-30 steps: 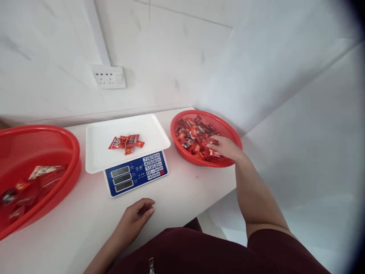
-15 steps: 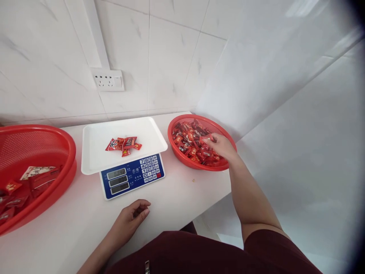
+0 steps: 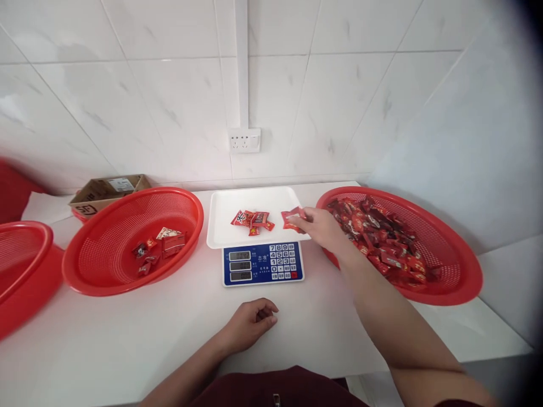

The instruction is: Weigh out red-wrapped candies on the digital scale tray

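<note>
My right hand (image 3: 320, 226) pinches a small red snack packet (image 3: 292, 217) over the right side of the white weighing tray (image 3: 220, 229). Several red packets (image 3: 253, 220) lie in a small heap at the tray's middle. Beneath the tray is a digital scale (image 3: 263, 265) with a blue panel, three displays and a keypad. My left hand (image 3: 252, 325) rests on the white table in front of the scale, fingers loosely curled with a gap to the thumb, holding nothing. To the right, partly behind my right forearm, stands a red basket (image 3: 464, 268) full of red packets (image 3: 382, 232).
Left of the scale sits another red basket (image 3: 91, 249) with a few packets (image 3: 172, 244) in it. A further red basket (image 3: 31, 308) is cut off at the left edge. Behind them is a cardboard box (image 3: 108, 189). A socket (image 3: 245, 140) is on the tiled wall.
My right hand has left the right basket with a red packet and moved left to the tray. The view has swung left. My left hand stays on the table.
</note>
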Motion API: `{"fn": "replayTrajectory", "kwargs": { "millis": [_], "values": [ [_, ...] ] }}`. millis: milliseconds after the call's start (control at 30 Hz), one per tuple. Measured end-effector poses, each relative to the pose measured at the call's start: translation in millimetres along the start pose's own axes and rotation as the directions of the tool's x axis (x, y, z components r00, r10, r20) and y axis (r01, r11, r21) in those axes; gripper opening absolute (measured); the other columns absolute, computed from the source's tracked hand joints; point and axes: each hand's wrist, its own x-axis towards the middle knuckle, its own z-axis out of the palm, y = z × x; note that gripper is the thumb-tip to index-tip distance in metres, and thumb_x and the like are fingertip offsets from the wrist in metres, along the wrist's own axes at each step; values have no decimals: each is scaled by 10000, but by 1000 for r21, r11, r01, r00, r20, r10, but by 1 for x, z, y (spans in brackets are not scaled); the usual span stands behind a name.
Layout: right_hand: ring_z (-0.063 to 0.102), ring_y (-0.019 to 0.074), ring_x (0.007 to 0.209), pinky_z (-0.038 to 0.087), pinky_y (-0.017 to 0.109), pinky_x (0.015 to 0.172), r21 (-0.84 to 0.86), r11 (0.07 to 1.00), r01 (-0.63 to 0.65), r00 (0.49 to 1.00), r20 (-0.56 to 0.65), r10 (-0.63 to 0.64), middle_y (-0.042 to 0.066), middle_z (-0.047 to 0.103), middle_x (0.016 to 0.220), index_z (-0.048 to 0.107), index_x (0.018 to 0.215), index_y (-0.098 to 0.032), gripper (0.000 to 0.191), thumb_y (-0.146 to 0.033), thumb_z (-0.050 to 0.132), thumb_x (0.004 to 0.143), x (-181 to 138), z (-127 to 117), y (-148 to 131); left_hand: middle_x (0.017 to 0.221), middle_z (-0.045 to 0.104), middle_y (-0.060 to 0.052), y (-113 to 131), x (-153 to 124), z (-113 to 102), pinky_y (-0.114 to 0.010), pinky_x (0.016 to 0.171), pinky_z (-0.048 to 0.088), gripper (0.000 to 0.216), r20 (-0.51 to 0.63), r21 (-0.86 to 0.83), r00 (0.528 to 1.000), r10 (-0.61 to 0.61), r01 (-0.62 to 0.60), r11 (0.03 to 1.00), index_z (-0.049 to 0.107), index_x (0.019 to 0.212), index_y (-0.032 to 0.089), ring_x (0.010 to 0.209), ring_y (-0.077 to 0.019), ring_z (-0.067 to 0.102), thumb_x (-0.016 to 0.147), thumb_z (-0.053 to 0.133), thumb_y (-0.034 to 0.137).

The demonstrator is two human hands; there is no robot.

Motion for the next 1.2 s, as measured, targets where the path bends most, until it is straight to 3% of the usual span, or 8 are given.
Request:
{"fn": "replayTrajectory", "kwargs": {
  "millis": [200,533,667,833,933,1033,1133,1200],
  "values": [
    [599,160,601,450,271,600,90,996,-6,999,-48,10,35,656,621,597,657,-179,410,-564,517,770,15,17,-1,835,602,-24,-4,0,0,-240,675,435,245,7,-18,1000,17,-17,1000,604,990,177,737,-129,534,807,528,321],
    [633,191,760,500,324,720,128,992,-17,951,-306,55,37,682,809,623,804,-206,194,-393,604,758,-41,-1,9,847,628,-27,1,-3,1,-248,680,448,249,20,45,999,38,-38,998,612,999,188,747,-139,553,810,514,318],
    [632,215,782,512,368,741,65,995,-77,888,-449,98,42,672,846,625,835,-224,182,-386,606,755,-61,-17,21,858,635,-31,1,-3,0,-251,684,457,258,27,48,999,32,-33,998,608,1012,188,748,-142,562,809,509,313],
    [629,235,881,492,381,801,-98,972,-212,758,-645,100,86,670,984,612,1017,-206,279,-364,552,795,-72,-71,62,878,644,-40,2,-3,0,-271,720,466,261,21,93,999,28,-30,995,598,1010,187,790,-163,589,814,497,327],
    [612,235,966,464,387,855,-261,911,-320,856,-491,160,73,627,1135,549,1167,-230,381,-315,540,796,-78,-104,84,892,643,-29,3,0,-1,-281,740,466,257,42,119,999,12,-17,993,581,1012,206,820,-172,596,828,475,350],
    [569,263,1055,433,394,897,-461,822,-334,942,-126,312,65,595,1202,557,1177,-242,416,-348,569,775,-83,-117,95,893,643,-26,3,2,-2,-285,750,466,261,70,145,997,11,-21,989,576,1016,214,829,-175,597,833,464,363],
    [470,295,1182,427,372,904,-596,768,-232,894,179,410,79,458,1357,467,1292,-259,598,-321,633,721,-84,-112,101,878,642,-28,4,3,-2,-285,743,471,276,57,154,998,8,-16,988,582,1010,212,825,-179,596,828,465,384],
    [393,316,1245,417,368,915,-664,724,-190,885,203,419,94,348,1428,378,1362,-259,722,-277,656,696,-82,-105,105,862,639,-28,6,3,-1,-283,728,475,288,38,154,999,2,-8,988,587,1005,212,813,-180,594,822,468,400]
  ]
}}
